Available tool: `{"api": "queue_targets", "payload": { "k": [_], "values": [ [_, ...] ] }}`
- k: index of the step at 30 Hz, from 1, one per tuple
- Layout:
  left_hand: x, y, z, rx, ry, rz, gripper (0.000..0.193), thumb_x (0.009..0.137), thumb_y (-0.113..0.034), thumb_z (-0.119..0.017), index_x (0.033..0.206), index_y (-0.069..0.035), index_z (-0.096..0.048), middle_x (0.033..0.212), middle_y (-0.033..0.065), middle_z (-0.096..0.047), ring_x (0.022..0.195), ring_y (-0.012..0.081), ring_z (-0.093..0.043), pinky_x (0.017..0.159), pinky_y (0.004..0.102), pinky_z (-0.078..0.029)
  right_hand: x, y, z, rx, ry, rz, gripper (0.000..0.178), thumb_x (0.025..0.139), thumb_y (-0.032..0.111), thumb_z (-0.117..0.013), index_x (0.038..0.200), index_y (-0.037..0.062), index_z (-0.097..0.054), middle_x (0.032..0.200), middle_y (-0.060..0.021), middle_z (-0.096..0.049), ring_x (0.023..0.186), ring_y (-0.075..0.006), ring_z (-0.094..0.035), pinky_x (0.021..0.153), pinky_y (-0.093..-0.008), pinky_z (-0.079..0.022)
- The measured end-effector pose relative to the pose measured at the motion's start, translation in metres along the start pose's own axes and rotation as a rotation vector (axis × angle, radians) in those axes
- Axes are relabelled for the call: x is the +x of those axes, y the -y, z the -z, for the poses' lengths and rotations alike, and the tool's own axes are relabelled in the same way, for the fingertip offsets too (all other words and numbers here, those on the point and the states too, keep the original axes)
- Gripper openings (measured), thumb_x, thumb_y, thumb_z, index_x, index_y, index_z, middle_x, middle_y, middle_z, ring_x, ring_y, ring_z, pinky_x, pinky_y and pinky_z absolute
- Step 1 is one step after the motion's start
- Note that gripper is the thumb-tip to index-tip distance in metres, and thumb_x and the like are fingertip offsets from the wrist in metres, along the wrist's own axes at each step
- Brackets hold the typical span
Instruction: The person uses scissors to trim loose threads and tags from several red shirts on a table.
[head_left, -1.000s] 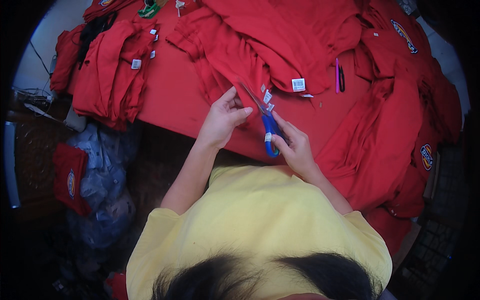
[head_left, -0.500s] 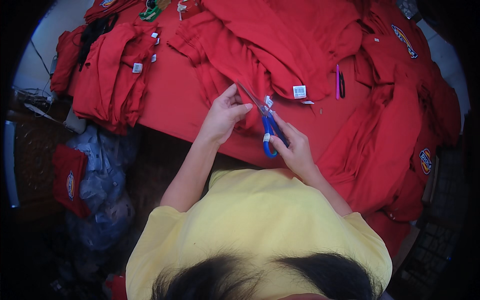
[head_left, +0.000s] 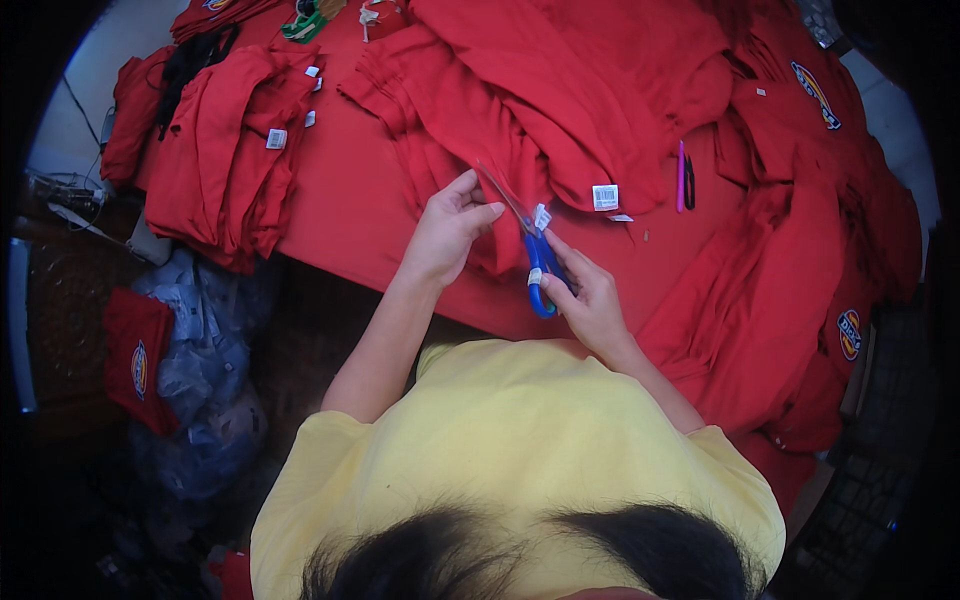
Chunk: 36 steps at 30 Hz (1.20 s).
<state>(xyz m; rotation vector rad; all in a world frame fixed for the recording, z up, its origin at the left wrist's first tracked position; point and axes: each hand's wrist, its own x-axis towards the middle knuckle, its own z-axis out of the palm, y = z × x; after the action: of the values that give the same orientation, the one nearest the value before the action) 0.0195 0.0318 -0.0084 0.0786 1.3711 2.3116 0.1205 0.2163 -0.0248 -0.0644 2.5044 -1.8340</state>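
Blue-handled scissors (head_left: 537, 258) are gripped in my right hand (head_left: 594, 300), their blades slanting up and to the left. The blade tips reach close to the fingertips of my left hand (head_left: 445, 228). Its thumb and fingers are bent together in a pinch; whatever they hold is too small to make out. Beyond both hands a red garment (head_left: 590, 110) lies spread in loose folds. A small white label (head_left: 542, 217) shows beside the scissors' pivot, and a larger white tag (head_left: 605, 197) lies at the garment's near edge.
A stack of folded red garments (head_left: 225, 150) sits at the left of the red-covered table (head_left: 345, 235). More red garments (head_left: 770, 270) are heaped at the right. A pink pen-like stick (head_left: 681, 175) lies near them. Clear plastic bags (head_left: 205, 370) hang lower left.
The garments and tags appear shifted very slightly right and down in the view. Both hands and the scissors keep nearly the same pose.
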Motion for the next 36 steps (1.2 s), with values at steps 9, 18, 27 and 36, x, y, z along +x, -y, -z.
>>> {"api": "queue_targets", "payload": {
  "k": [9, 18, 27, 36],
  "values": [
    [-0.002, -0.006, -0.001, 0.042, 0.006, 0.009, 0.048, 0.082, 0.004, -0.059, 0.129, -0.002, -0.047, 0.105, 0.0044, -0.059, 0.092, 0.0099, -0.058, 0.080, 0.0229, -0.045, 0.002, 0.009, 0.012, 0.462, 0.123, -0.277, 0.044, 0.093, 0.014, -0.050, 0.135, 0.0009, -0.043, 0.090, -0.0085, -0.060, 0.059, -0.0097, -0.055, 0.048, -0.0206, -0.044],
    [-0.002, -0.009, 0.001, 0.068, 0.015, 0.011, 0.044, 0.083, 0.001, -0.060, 0.126, -0.002, -0.050, 0.104, 0.0033, -0.060, 0.090, 0.0083, -0.058, 0.078, 0.0225, -0.045, 0.007, 0.004, 0.020, 0.843, 0.188, -0.333, 0.038, 0.095, 0.007, -0.045, 0.131, -0.0034, -0.044, 0.085, -0.0131, -0.060, 0.054, -0.0129, -0.055, 0.044, -0.0205, -0.045],
    [0.004, 0.003, 0.010, -0.186, -0.125, 0.064, 0.021, 0.092, -0.010, -0.053, 0.110, -0.001, -0.058, 0.103, 0.0063, -0.064, 0.092, 0.0147, -0.061, 0.082, 0.0302, -0.049, 0.007, 0.009, 0.026, 0.754, 0.145, -0.289, 0.039, 0.095, 0.012, -0.046, 0.129, -0.0054, -0.044, 0.086, -0.0128, -0.060, 0.055, -0.0125, -0.056, 0.044, -0.0204, -0.045],
    [-0.001, -0.007, 0.003, -0.220, -0.092, 0.024, 0.023, 0.088, -0.002, -0.055, 0.111, 0.002, -0.057, 0.103, 0.0082, -0.063, 0.095, 0.0157, -0.061, 0.084, 0.0303, -0.049, -0.024, 0.004, 0.033, 0.011, -0.021, 0.067, 0.052, 0.081, 0.010, -0.067, 0.127, -0.0036, -0.049, 0.096, -0.0124, -0.065, 0.085, -0.0175, -0.065, 0.076, -0.0299, -0.051]
  ]
}}
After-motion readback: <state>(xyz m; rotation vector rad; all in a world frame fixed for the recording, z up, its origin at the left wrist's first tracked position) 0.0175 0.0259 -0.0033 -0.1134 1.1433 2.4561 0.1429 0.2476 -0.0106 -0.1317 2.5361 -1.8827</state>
